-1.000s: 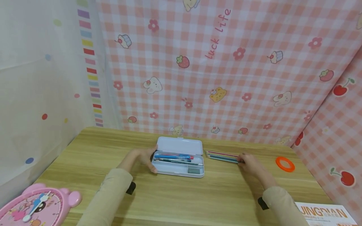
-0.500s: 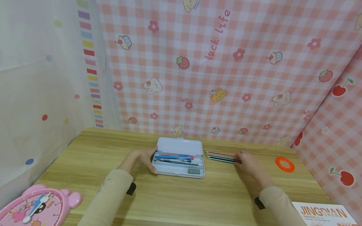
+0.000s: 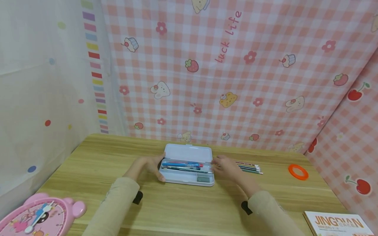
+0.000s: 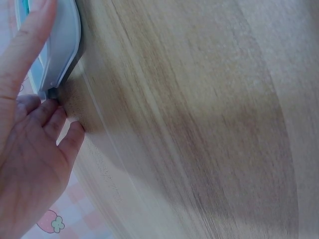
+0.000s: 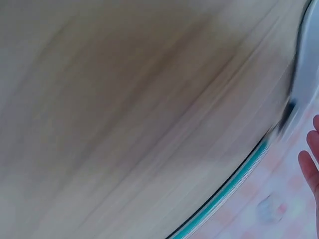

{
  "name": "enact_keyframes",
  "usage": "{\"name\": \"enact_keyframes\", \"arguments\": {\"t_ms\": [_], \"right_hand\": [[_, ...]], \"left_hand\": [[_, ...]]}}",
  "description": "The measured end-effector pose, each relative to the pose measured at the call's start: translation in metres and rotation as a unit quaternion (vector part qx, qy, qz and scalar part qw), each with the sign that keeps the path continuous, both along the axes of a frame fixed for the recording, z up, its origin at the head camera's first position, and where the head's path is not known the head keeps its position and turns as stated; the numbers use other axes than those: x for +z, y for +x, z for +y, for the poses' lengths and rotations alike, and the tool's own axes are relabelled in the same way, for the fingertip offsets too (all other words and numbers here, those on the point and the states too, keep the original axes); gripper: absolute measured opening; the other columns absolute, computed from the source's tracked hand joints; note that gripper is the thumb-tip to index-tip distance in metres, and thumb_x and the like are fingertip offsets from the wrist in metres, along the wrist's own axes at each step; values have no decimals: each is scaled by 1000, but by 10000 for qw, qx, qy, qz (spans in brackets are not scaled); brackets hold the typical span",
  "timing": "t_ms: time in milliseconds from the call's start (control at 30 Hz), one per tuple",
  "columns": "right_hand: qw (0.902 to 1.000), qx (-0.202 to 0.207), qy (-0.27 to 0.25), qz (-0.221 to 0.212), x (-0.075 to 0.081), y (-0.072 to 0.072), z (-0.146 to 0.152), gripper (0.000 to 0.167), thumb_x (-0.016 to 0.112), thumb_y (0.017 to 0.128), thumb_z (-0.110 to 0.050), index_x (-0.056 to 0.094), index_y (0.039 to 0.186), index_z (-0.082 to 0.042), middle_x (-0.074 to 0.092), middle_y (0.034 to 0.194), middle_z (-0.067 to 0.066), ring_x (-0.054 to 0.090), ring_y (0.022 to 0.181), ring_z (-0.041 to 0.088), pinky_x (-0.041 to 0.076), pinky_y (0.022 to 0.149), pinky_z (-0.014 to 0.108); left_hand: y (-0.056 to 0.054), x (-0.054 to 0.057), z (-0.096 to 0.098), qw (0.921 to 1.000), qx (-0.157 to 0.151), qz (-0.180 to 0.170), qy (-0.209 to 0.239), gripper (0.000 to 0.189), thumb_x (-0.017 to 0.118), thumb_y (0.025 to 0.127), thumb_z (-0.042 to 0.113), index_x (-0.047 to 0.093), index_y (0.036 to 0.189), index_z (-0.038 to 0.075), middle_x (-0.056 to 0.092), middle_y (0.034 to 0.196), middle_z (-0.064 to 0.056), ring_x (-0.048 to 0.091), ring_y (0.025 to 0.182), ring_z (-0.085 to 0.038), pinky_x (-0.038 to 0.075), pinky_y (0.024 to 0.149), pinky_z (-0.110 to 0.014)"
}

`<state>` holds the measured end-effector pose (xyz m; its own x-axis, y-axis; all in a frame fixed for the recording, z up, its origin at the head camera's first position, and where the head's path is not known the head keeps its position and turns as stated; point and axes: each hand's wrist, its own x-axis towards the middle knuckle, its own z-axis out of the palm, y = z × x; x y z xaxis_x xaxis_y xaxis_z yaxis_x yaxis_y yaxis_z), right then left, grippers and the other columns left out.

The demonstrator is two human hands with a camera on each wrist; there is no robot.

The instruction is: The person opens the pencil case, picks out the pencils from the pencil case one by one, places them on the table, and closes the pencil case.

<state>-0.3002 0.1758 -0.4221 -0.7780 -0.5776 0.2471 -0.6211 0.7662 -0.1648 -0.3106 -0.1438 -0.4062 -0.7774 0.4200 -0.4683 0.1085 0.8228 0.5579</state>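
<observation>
A white pencil case (image 3: 189,152) lies with its lid raised, holding several pens (image 3: 180,164) and a dark green block (image 3: 203,179) in a small compartment. My left hand (image 3: 152,165) grips its left end; in the left wrist view the thumb (image 4: 25,47) lies over the case (image 4: 65,40), with the fingers at the hinge side. At the case's right end is my right hand (image 3: 227,167), fingers loosely extended. Several colored pencils (image 3: 251,167) lie under and beside it, their left tips hidden. The right wrist view catches a teal pencil (image 5: 224,194) and straight fingertips (image 5: 308,164).
An orange ring (image 3: 298,172) lies at the right of the wooden table (image 3: 183,209). A booklet (image 3: 336,223) is at the front right, a pink toy clock (image 3: 35,216) at the front left. Patterned cloth (image 3: 177,108) stands behind.
My right hand has slid left along the pencils, from their right ends to the pencil case's right edge, uncovering those ends. My left hand stays on the case.
</observation>
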Motion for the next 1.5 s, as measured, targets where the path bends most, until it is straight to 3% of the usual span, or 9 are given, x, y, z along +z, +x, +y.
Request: {"name": "enact_keyframes", "arguments": {"t_ms": [133,267,400,667,967,1267,1500], "right_hand": [[9981,384,87,-467,1,1,-23,19,63,86,-18,67,97,-3,66,91,7,62,86,19,53,76,34],[9920,387,49,-1199,-1,2,-34,22,59,89,-20,67,100,-4,67,93,6,61,85,15,52,76,33],[9876,433,-35,-1512,-2,1,-35,19,58,89,-18,67,98,-3,67,90,5,58,79,11,52,73,29],[9913,488,-177,-1211,-2,1,-36,9,62,86,-12,66,88,-4,60,84,4,59,78,14,51,69,25],[9938,407,-167,-1018,5,6,-37,7,61,86,-10,63,89,-5,60,84,3,57,76,12,50,68,25],[9951,390,-441,-797,19,2,-13,5,60,87,-7,60,88,-2,60,83,5,56,76,12,49,66,24],[9973,-200,-117,-701,24,1,23,4,61,85,-7,60,86,-4,58,81,2,54,74,12,47,64,28]], "left_hand": [[0,0,1,10000,-53,-4,-39,121,79,68,35,-6,145,0,-1,153,-21,6,141,-37,13,114,-49],[0,1,4,10000,-92,-2,-18,120,79,68,36,-6,145,0,0,153,-21,6,141,-36,13,115,-49],[-1,1,7,9999,-132,20,-20,119,78,69,35,-6,145,-1,0,153,-22,6,141,-37,13,115,-49],[-3,1,6,9999,-121,-9,5,120,79,68,35,-7,145,-1,-2,153,-22,5,141,-38,12,114,-49],[-3,1,6,9999,-134,30,-34,120,79,68,35,-6,145,-1,0,152,-23,6,140,-38,12,114,-49],[-2,-2,3,10000,-16,-57,27,121,80,68,35,-7,145,0,-1,152,-24,5,140,-39,11,114,-51],[0,-2,0,10000,31,-78,41,122,80,67,35,-7,145,0,-1,152,-24,4,140,-39,11,114,-51]]}}
